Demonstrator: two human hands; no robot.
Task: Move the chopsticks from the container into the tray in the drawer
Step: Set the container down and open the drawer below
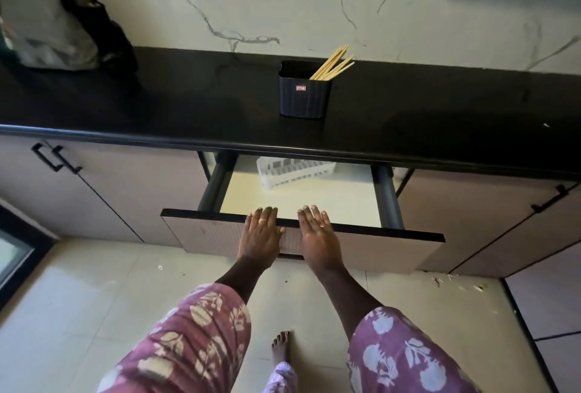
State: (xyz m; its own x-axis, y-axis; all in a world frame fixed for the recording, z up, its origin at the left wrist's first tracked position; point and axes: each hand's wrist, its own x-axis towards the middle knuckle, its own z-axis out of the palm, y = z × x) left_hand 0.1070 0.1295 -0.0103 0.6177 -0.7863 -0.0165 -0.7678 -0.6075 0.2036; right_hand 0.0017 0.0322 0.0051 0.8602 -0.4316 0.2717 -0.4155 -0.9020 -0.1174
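Observation:
Several wooden chopsticks (334, 64) lean to the right inside a black ribbed container (303, 95) that stands on the black countertop (157, 103). Below it a drawer (393, 243) is pulled partly out. A white slotted tray (294, 172) lies at the drawer's back, half under the counter's edge. My left hand (261, 232) and my right hand (317, 232) rest flat, side by side, on the top edge of the drawer front, with the fingers hooked over it. Neither hand holds a chopstick.
A dark bag (63, 15) sits on the counter at the far left. Cabinet doors with black handles (55, 158) flank the drawer. The drawer's pale floor (314, 200) lies in front of the tray. My bare foot (281, 347) stands on the tiled floor below.

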